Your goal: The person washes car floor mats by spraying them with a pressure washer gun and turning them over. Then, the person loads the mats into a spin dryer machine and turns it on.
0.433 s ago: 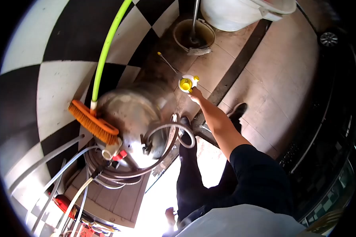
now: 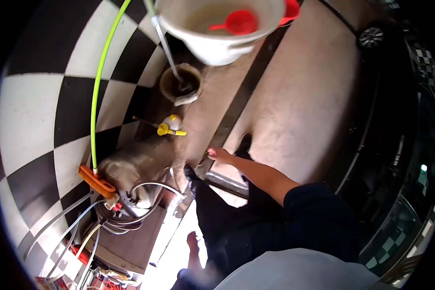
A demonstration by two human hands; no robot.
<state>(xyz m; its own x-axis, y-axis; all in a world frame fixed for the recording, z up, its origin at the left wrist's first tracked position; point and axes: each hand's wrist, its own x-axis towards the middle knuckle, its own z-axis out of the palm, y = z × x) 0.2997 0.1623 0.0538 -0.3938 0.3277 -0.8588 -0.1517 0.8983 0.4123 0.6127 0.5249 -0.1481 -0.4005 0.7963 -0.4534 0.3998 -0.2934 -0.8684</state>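
A white pump sprayer with a yellow top and handle (image 2: pixel 164 129) stands on the floor by the steel tank (image 2: pixel 136 162); its thin wand points toward the tiled wall. My right hand (image 2: pixel 219 154) hangs in the air to the right of the sprayer, apart from it. Its fingers are loosely bent and nothing shows in them. Low beside my left leg hangs my left hand (image 2: pixel 192 240), small in view, fingers loose, with nothing seen in it.
Ahead stand a bucket of dark liquid (image 2: pixel 165 86) with a pole in it and a large white tub (image 2: pixel 212 50) holding a red dipper (image 2: pixel 240 22). An orange broom (image 2: pixel 97 182) leans left near coiled hoses (image 2: pixel 118 222). A black car (image 2: pixel 391 145) lines the right.
My right hand has let go of the sprayer, which now stands on the floor, and has drawn back toward me. The view has shifted, bringing more of the white tub into sight.
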